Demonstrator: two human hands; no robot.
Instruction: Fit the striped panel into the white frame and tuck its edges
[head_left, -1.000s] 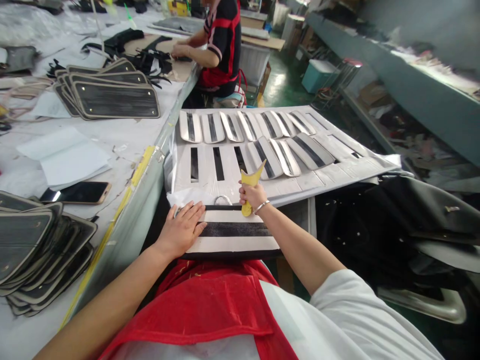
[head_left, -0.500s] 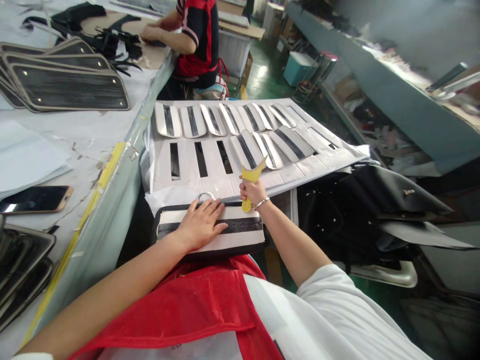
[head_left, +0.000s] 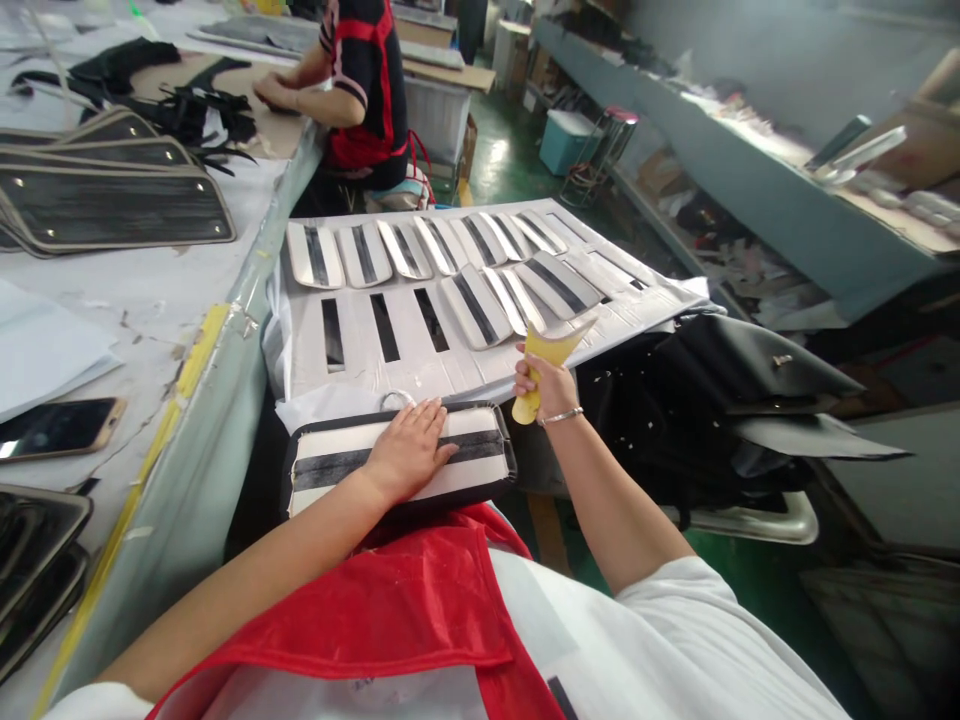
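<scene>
A cream rectangular panel (head_left: 330, 433) with a dark lengthwise stripe and a thick black border lies close in front of my body. My left hand (head_left: 409, 455) rests flat on it, palm down, fingers stretched toward the far edge. In my right hand (head_left: 546, 388) is a yellow scraper (head_left: 556, 347), its wide notched blade pointing up and away. That hand is off the panel, beyond its right end, and its fingers wrap round the scraper's handle.
Ahead, a white-covered table (head_left: 307, 375) bears several striped panels (head_left: 476, 305). The left workbench holds a phone (head_left: 64, 428) and stacked dark panels (head_left: 120, 205). Black sheet material (head_left: 742, 370) hangs at the right. A co-worker (head_left: 367, 90) sits at the far left bench.
My right hand has moved right with the scraper, from over the panel's right end to beyond it. My left hand stays flat on the panel. The view has shifted slightly.
</scene>
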